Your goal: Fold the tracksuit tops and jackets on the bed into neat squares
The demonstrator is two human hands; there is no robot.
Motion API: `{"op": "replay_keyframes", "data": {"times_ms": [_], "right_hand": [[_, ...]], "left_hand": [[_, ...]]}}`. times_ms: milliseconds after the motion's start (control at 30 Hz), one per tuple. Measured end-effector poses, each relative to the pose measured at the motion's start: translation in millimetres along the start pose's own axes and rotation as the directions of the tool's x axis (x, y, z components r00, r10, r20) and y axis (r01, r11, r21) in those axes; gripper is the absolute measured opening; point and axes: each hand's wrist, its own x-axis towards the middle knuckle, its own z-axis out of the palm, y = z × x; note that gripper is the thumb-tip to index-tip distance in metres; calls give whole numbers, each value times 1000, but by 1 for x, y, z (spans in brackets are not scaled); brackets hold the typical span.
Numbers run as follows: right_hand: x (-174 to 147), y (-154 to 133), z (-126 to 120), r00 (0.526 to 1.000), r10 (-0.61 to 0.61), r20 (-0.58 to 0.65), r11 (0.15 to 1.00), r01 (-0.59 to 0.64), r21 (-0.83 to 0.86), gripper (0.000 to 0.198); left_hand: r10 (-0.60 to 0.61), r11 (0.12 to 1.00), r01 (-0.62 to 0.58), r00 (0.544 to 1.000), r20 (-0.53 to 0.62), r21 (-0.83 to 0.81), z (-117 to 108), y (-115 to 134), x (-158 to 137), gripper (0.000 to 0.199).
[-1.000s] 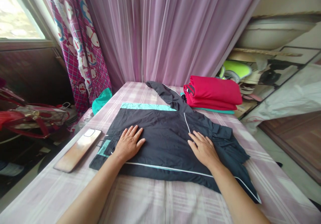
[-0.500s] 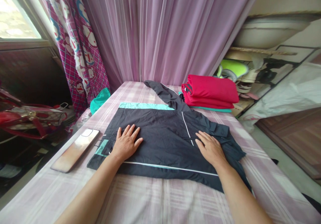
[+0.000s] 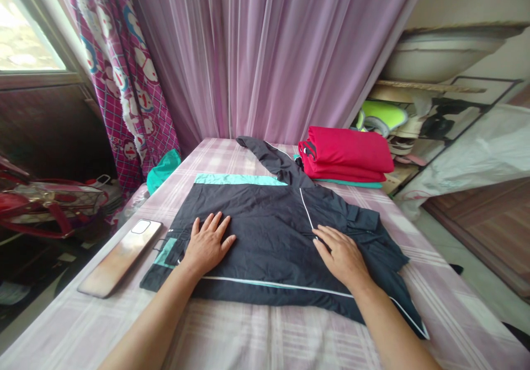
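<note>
A dark jacket [image 3: 265,237] with white piping and turquoise lining lies spread on the table, its hem end to the left. One sleeve stretches away toward the curtain. My left hand [image 3: 207,243] rests flat on the jacket's left part, fingers spread. On the right part, beside a short white piping line, lies my right hand [image 3: 340,251], palm down with its fingers stretched out and fairly close together. Neither hand grips the cloth.
A phone [image 3: 120,258] lies face down at the table's left edge. Folded red clothes [image 3: 348,152] are stacked at the back right, on something turquoise. The checked tablecloth [image 3: 265,337] covers the table. A purple curtain [image 3: 265,55] hangs behind; a shelf rack [image 3: 459,85] stands to the right.
My right hand has slid a little to the left across the jacket, onto the end of the short white line. My left hand stays in place on the cloth.
</note>
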Motion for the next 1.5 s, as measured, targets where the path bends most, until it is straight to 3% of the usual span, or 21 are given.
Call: {"op": "replay_keyframes", "data": {"times_ms": [400, 967, 1200, 1333, 1500], "right_hand": [[-2, 8, 5, 1000, 21, -14, 999, -21, 32, 37], [-1, 9, 6, 999, 30, -25, 997, -28, 74, 38], [0, 9, 4, 1000, 29, 4, 998, -30, 49, 37], [26, 12, -8, 998, 52, 25, 999, -52, 3, 35], [104, 23, -18, 995, 93, -30, 996, -93, -3, 33]], "left_hand": [[14, 999, -18, 996, -92, -36, 1, 1, 0, 57], [-19, 999, 17, 999, -34, -51, 3, 3, -1, 64], [-14, 999, 10, 998, -65, -52, 5, 1, -1, 64], [-16, 998, 12, 997, -80, -59, 7, 0, 0, 60], [-7, 998, 3, 997, -75, -55, 10, -2, 1, 61]]}}
